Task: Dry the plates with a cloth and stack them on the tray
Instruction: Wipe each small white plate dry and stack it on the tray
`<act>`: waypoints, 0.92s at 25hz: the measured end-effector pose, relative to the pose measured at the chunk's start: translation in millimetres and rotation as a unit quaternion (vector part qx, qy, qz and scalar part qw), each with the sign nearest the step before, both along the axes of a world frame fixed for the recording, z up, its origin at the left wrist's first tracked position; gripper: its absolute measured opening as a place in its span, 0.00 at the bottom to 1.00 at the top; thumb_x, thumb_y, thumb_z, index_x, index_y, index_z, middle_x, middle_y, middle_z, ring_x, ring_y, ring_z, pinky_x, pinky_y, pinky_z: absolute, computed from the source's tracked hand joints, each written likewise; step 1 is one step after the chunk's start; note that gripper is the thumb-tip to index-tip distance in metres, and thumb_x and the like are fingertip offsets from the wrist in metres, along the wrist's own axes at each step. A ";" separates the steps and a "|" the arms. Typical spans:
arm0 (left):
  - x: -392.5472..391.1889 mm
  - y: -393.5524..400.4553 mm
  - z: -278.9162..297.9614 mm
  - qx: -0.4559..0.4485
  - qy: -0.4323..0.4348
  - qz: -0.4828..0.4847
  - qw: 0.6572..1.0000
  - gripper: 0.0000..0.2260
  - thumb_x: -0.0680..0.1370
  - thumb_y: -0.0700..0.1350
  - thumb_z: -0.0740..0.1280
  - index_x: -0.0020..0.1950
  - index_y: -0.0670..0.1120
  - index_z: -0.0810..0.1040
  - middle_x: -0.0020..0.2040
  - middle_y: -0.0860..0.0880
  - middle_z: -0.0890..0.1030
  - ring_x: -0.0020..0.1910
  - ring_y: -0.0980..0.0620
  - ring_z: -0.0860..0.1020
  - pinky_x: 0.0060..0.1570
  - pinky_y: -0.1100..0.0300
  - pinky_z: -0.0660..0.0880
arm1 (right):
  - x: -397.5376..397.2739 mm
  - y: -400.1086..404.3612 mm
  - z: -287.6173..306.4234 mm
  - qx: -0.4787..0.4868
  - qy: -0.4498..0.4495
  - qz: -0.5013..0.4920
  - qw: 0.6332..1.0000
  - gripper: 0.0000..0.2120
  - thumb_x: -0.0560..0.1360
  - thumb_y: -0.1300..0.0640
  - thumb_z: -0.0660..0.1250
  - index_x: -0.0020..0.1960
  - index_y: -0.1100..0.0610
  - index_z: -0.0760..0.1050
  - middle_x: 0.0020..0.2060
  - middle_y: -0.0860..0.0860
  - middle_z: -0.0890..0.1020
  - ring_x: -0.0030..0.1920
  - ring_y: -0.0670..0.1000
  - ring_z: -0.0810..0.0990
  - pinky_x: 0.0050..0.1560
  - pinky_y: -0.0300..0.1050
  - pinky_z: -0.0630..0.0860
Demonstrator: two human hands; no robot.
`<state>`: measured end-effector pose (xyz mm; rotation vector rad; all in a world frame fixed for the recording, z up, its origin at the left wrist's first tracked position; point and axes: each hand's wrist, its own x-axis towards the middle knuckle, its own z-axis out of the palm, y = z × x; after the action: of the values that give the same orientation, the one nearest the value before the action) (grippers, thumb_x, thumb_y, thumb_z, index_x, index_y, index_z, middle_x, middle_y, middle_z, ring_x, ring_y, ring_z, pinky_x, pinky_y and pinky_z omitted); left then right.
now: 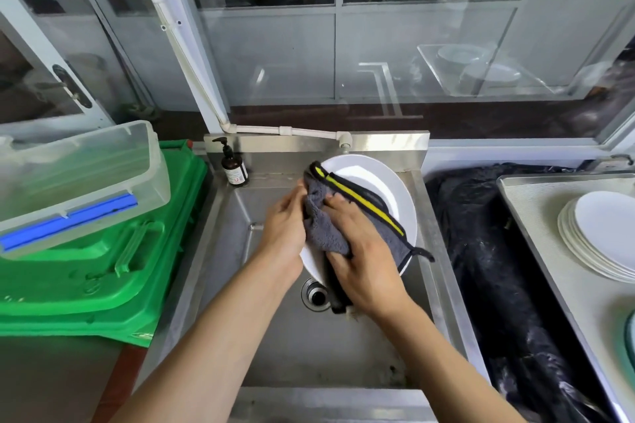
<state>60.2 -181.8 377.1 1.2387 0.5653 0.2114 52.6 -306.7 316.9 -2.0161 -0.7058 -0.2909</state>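
Left hand (285,227) grips plate (374,178) rim; right hand (360,261) fingers curl, pressing cloth (323,223) over sink (443,251)

A round white plate (371,182) is held tilted above a steel sink (275,347), its face turned toward the viewer and its upper rim near the sink's back edge. A grey terry cloth (323,227) with a black border and a yellow stripe is draped over the plate's face and lower right rim, covering much of it; a small black loop hangs off the cloth's right corner. To the right, on a flat metal tray (536,216), lies a stack (598,237) of similar white plates, flat and slightly fanned, close to the tray's right edge.
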 end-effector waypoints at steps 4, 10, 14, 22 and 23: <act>-2.2 -2.4 -0.7 0.044 0.042 0.027 0.998 0.11 0.80 0.57 0.67 0.41 0.53 0.78 0.35 0.63 0.82 0.36 0.65 0.78 0.37 0.65 0.73 | 38.6 -15.2 22.6 -0.005 -0.017 -0.048 0.999 0.24 0.78 0.65 0.63 0.74 0.58 0.73 0.77 0.50 0.69 0.79 0.45 0.62 0.81 0.48 0.53; 11.7 6.2 5.6 0.064 0.052 0.050 0.995 0.12 0.79 0.62 0.66 0.46 0.54 0.79 0.35 0.62 0.82 0.37 0.62 0.80 0.33 0.65 0.74 | 47.9 -47.8 7.2 -0.021 0.004 -0.123 0.992 0.24 0.77 0.64 0.65 0.72 0.58 0.75 0.74 0.52 0.73 0.77 0.51 0.67 0.79 0.37 0.52; 22.3 12.6 5.4 0.058 0.054 0.056 0.995 0.15 0.80 0.60 0.65 0.48 0.50 0.80 0.45 0.52 0.84 0.51 0.46 0.82 0.54 0.50 0.79 | 17.6 -57.7 -20.2 0.003 0.047 -0.117 0.992 0.24 0.77 0.69 0.68 0.72 0.56 0.74 0.70 0.49 0.75 0.74 0.52 0.71 0.75 0.32 0.57; 37.2 12.7 -6.5 0.116 0.071 0.073 0.988 0.16 0.80 0.61 0.64 0.54 0.50 0.81 0.48 0.50 0.82 0.52 0.45 0.79 0.56 0.53 0.76 | -41.4 -22.6 -29.5 0.035 0.051 -0.013 0.998 0.25 0.76 0.61 0.73 0.72 0.56 0.75 0.73 0.46 0.74 0.76 0.45 0.68 0.76 0.49 0.65; 38.2 11.6 -7.9 0.120 0.070 0.073 0.988 0.16 0.81 0.61 0.63 0.56 0.50 0.80 0.47 0.51 0.82 0.51 0.46 0.80 0.55 0.54 0.76 | -39.7 -19.0 -26.0 0.017 0.018 -0.004 1.000 0.26 0.74 0.61 0.75 0.72 0.56 0.76 0.73 0.47 0.74 0.76 0.45 0.68 0.77 0.48 0.65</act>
<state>98.4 -170.2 369.2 1.4549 0.7699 0.3257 12.9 -325.7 291.0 -1.9866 -0.6657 -0.2690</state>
